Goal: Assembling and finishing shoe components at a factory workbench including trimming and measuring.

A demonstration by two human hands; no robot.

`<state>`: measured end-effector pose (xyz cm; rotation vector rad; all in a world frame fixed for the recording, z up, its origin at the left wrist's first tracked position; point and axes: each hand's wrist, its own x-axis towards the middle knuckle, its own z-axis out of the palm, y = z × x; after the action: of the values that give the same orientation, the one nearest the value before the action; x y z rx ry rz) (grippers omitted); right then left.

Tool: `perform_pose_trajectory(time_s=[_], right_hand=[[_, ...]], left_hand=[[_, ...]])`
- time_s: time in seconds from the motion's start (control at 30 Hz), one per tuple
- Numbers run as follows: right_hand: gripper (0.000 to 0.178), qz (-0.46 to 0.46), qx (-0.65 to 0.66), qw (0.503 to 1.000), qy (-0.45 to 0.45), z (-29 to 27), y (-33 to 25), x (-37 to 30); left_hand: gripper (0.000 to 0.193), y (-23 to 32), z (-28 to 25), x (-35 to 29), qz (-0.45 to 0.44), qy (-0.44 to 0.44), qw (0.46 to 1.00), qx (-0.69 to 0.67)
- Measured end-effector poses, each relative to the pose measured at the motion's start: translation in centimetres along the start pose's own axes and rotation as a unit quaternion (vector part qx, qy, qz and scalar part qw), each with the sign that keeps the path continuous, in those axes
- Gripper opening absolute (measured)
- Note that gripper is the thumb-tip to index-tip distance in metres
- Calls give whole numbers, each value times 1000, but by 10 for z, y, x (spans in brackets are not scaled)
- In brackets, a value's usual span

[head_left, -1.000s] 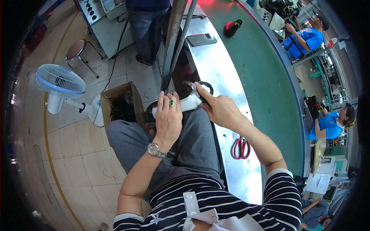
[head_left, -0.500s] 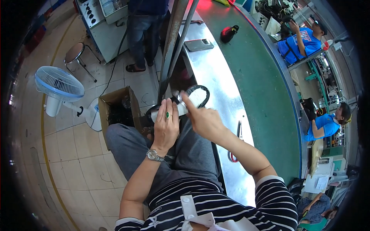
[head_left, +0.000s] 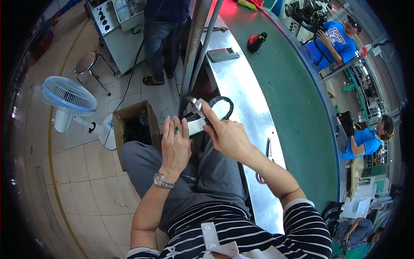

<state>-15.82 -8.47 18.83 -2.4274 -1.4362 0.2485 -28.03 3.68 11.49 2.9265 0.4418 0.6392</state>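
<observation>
A shoe-shaped piece (head_left: pixel 221 106) lies tilted over my knees by the bench edge, with a white, sole-like face and a black rim. My left hand (head_left: pixel 176 142), wearing a green-stoned ring, rests at its near end with fingers stretched out flat; the thumb is hidden. My right hand (head_left: pixel 230 137) is closed on a metal-headed hand tool (head_left: pixel 196 103), held above the white face. Its dark end is smeared by motion, so I cannot make out its exact kind. Scissors (head_left: pixel 269 149) with red handles lie on the metal bench to the right.
The metal bench (head_left: pixel 246 86) runs along a green conveyor belt (head_left: pixel 293 129). On them are a dark phone (head_left: pixel 222 55) and a black-and-red shoe (head_left: pixel 257 42). An open carton (head_left: pixel 151 125), a fan (head_left: pixel 69 100) and a stool (head_left: pixel 86 61) stand left. A metal post (head_left: pixel 192 52) rises ahead. Other people work nearby.
My left hand has slid left and slightly down, baring more of the white face. The metal tool in my right hand now shows more plainly, farther left. A co-worker across the belt has lowered their hands.
</observation>
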Motion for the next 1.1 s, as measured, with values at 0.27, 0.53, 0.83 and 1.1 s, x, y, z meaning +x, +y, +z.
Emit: perform_pose_trajectory(time_s=[0.27, 0.53, 0.83, 1.1], right_hand=[[70, -45, -24, 998, -25, 2, -1, 3], [61, -53, -2, 997, -52, 11, 8, 10], [56, -1, -61, 997, -45, 1, 42, 4], [56, 47, 204, 952, -225, -7, -3, -53]], left_hand=[[78, -12, -8, -5, -76, 13, 981, -177], [102, -28, -6, -8, -163, 1, 931, -328], [111, -28, -11, -42, -138, 8, 944, -301], [44, -22, -40, -107, -325, 6, 886, -330]])
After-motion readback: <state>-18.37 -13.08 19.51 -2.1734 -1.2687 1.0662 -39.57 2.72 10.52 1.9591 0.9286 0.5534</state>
